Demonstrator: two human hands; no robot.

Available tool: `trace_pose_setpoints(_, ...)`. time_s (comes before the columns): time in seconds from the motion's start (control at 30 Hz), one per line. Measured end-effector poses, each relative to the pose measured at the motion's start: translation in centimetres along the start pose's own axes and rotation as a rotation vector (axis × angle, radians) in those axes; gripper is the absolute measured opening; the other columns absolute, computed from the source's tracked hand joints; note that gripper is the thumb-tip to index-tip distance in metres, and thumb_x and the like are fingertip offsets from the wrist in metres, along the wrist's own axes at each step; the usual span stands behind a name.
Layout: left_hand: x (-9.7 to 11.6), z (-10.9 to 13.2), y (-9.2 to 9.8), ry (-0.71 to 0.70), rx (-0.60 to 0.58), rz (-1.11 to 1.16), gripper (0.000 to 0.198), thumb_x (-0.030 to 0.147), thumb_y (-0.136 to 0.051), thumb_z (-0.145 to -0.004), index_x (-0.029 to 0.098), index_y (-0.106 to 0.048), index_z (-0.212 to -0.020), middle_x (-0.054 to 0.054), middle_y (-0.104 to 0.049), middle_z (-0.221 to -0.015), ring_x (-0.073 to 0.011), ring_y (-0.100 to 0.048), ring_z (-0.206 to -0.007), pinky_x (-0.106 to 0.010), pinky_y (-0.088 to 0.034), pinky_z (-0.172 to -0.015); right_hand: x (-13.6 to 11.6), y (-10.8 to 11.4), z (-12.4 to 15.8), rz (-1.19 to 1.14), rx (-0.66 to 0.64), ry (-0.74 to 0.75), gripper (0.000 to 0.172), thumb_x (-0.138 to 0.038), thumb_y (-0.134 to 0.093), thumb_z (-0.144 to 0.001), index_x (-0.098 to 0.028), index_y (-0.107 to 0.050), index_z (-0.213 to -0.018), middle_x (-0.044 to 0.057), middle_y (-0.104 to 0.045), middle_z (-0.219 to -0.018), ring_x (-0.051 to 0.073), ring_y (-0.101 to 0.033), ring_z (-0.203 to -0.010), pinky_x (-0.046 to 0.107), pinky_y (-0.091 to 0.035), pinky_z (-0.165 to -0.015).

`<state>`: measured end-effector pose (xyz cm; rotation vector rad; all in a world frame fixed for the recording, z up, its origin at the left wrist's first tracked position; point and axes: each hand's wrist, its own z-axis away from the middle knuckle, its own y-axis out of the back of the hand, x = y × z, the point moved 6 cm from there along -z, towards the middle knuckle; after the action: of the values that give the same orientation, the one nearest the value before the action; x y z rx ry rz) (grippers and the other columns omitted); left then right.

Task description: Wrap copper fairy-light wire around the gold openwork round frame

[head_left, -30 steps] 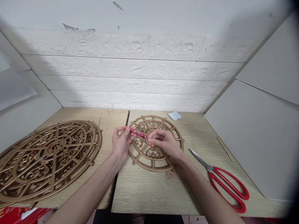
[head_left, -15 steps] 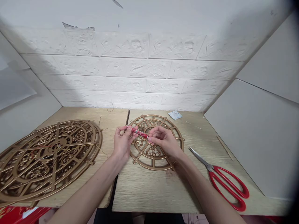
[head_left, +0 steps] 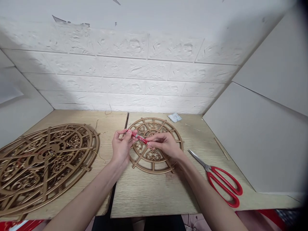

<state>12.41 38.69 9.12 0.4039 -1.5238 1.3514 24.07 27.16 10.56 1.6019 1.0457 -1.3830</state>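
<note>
A small red tube with a silver band is held between both hands above a small round gold lattice disc that lies on the wooden table. My left hand pinches the tube's left end between thumb and fingers. My right hand pinches its right end, fingers curled. A large gold lattice disc lies flat to the left of my left arm, with thin threads across it.
Red-handled scissors lie on the table to the right of my right arm. A small crumpled white wrapper sits near the white brick wall. Grey panels close in the right side. A gap splits the two boards.
Both hands keep their grip on the red tube and stay over the small disc. The view has shifted slightly to the right and up; the things on the table lie as before.
</note>
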Motion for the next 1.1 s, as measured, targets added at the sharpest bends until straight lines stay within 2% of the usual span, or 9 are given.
trace_pose_setpoints(0.1, 0.5, -0.2, 0.0, 0.035, 0.012, 0.034, 0.017, 0.007, -0.060, -0.075, 0.017, -0.047, -0.080, -0.009, -0.070, -0.075, -0.0166, -0.068, -0.073, -0.027, -0.053, -0.065, -1.7, 2.8, 0.7, 0.110, 0.104, 0.034, 0.029, -0.032, -0.071, -0.069, -0.021, -0.069, -0.096, 0.004, -0.069, -0.087, 0.013, -0.061, -0.069, 0.025, -0.045, -0.058)
trace_pose_setpoints(0.2, 0.9, -0.3, 0.2, 0.059, 0.042, 0.046, 0.017, 0.007, -0.059, -0.077, 0.017, -0.046, -0.080, -0.009, -0.070, -0.075, -0.0152, -0.068, -0.070, -0.025, -0.053, -0.064, -3.7, 6.0, 1.8, 0.306, 0.253, 0.113, 0.018, -0.032, -0.065, -0.074, -0.021, -0.069, -0.088, 0.004, -0.067, -0.097, 0.013, -0.059, -0.076, 0.026, -0.043, -0.063)
trace_pose_setpoints(0.3, 0.9, -0.4, 0.3, 0.082, 0.039, 0.044, 0.017, 0.007, -0.059, -0.077, 0.017, -0.046, -0.081, -0.009, -0.070, -0.076, -0.0147, -0.068, -0.067, -0.025, -0.053, -0.064, -3.2, 6.9, 2.1, 0.610, 0.194, -0.011, 0.016, -0.032, -0.060, -0.077, -0.018, -0.068, -0.079, 0.004, -0.069, -0.085, 0.014, -0.056, -0.069, 0.026, -0.040, -0.060)
trace_pose_setpoints(0.47, 0.7, -0.4, 0.2, 0.089, 0.021, 0.047, 0.016, 0.007, -0.059, -0.077, 0.016, -0.046, -0.081, -0.011, -0.070, -0.077, -0.0136, -0.067, -0.064, -0.025, -0.053, -0.064, -0.6, 6.0, 1.7, 0.959, 0.043, -0.170, 0.018, -0.035, -0.065, -0.072, -0.018, -0.067, -0.071, 0.003, -0.065, -0.068, 0.015, -0.054, -0.061, 0.026, -0.036, -0.055)
trace_pose_setpoints(0.73, 0.7, -0.8, 0.5, 0.084, 0.028, 0.055, 0.017, 0.007, -0.060, -0.075, 0.016, -0.047, -0.081, -0.011, -0.070, -0.079, -0.0150, -0.067, -0.069, -0.026, -0.053, -0.066, -0.8, 6.3, 1.5, 1.035, 0.100, -0.143, 0.010, -0.022, -0.053, -0.077, -0.017, -0.061, -0.073, 0.003, -0.063, -0.068, 0.014, -0.052, -0.060, 0.025, -0.034, -0.054)
trace_pose_setpoints(0.83, 0.7, -0.8, 0.6, 0.085, 0.018, 0.061, 0.017, 0.008, -0.061, -0.075, 0.016, -0.047, -0.082, -0.011, -0.070, -0.079, -0.0156, -0.068, -0.073, -0.025, -0.052, -0.066, -1.4, 6.5, 1.4, 1.105, 0.194, -0.065, 0.011, -0.019, -0.051, -0.078, -0.017, -0.061, -0.078, 0.005, -0.063, -0.075, 0.017, -0.054, -0.069, 0.028, -0.038, -0.063)
trace_pose_setpoints(0.93, 0.8, -0.9, 0.6, 0.088, 0.014, 0.070, 0.017, 0.009, -0.062, -0.075, 0.016, -0.048, -0.082, -0.010, -0.070, -0.079, -0.0150, -0.067, -0.072, -0.025, -0.052, -0.067, -2.4, 5.6, 1.5, 1.183, 0.266, 0.088, 0.015, -0.010, -0.053, -0.073, -0.019, -0.063, -0.081, 0.009, -0.062, -0.098, 0.025, -0.052, -0.097, 0.038, -0.038, -0.083)
trace_pose_setpoints(1.03, 0.9, -0.9, 0.5, 0.096, 0.019, 0.080, 0.017, 0.009, -0.061, -0.075, 0.016, -0.048, -0.082, -0.010, -0.069, -0.078, -0.0151, -0.067, -0.072, -0.025, -0.052, -0.068, -3.6, 3.4, 1.7, 1.040, 0.177, 0.241, 0.018, -0.009, -0.056, -0.074, -0.022, -0.064, -0.083, 0.006, -0.053, -0.119, 0.026, -0.043, -0.114, 0.044, -0.032, -0.095)
trace_pose_setpoints(1.1, 0.9, -0.9, 0.5, 0.100, 0.022, 0.082, 0.016, 0.008, -0.061, -0.076, 0.016, -0.048, -0.082, -0.010, -0.069, -0.079, -0.0156, -0.068, -0.074, -0.025, -0.052, -0.068, -4.3, 1.8, 1.8, 0.883, 0.059, 0.312, 0.009, -0.019, -0.058, -0.080, -0.023, -0.065, -0.085, 0.005, -0.056, -0.114, 0.023, -0.047, -0.110, 0.042, -0.034, -0.095)
